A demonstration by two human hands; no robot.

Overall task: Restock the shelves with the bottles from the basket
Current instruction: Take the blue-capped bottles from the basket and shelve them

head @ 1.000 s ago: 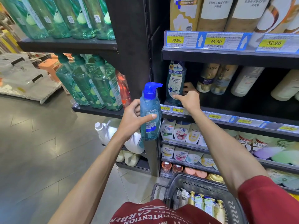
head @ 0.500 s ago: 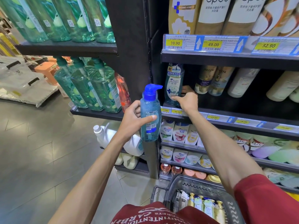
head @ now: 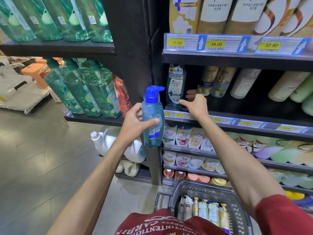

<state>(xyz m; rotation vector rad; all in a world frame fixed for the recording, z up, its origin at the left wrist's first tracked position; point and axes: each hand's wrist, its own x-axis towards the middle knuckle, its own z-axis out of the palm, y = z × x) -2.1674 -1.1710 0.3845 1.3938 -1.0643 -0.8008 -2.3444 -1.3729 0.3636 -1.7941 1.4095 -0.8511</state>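
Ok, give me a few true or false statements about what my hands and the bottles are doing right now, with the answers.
1. The left hand grips the blue pump bottle. True.
2. The pump bottle stands on the shelf. False: it is held in the air, in front of the shelf.
3. The right hand is at the shelf, beside the Head & Shoulders bottle. True.
4. The basket is empty. False: several bottles stand in it.

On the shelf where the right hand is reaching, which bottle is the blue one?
The Head & Shoulders bottle at the far left of that shelf, next to the right hand. Its neighbours to the right are gold, white, cream and green.
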